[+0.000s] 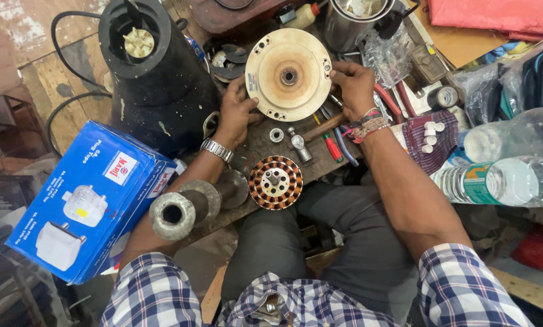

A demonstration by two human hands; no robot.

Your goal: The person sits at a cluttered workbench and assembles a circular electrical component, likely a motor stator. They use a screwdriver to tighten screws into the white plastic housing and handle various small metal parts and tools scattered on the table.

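Gripping the round cream-coloured motor cover from opposite sides, both hands hold it on edge over the cluttered wooden desk, its flat face turned up toward the camera. The left hand, a metal watch on its wrist, sits at the lower left of the cover's rim with its fingers curled closed against the edge. The right hand, thread bands at its wrist, sits at the cover's right rim with its fingers wrapped shut over the edge near a screw hole. Both forearms reach forward from checked sleeves, elbows bent. The cover shows a brown rust-stained ring around a central metal bearing hole, plus small screw holes near the rim. Directly below the cover lie a small metal ring, a hammer and a red-handled screwdriver. Further below the cover, at the desk's near edge, rests a stator with copper windings around a steel core. Left of the cover stands a black conical mixer base, open at the top, with a cream toothed coupler inside. Above and right of the cover stands a steel jar; its contents cannot be made out. Lower left of the cover lies a blue cardboard box, closed. Right of the cover lie two clear plastic bottles on their sides.
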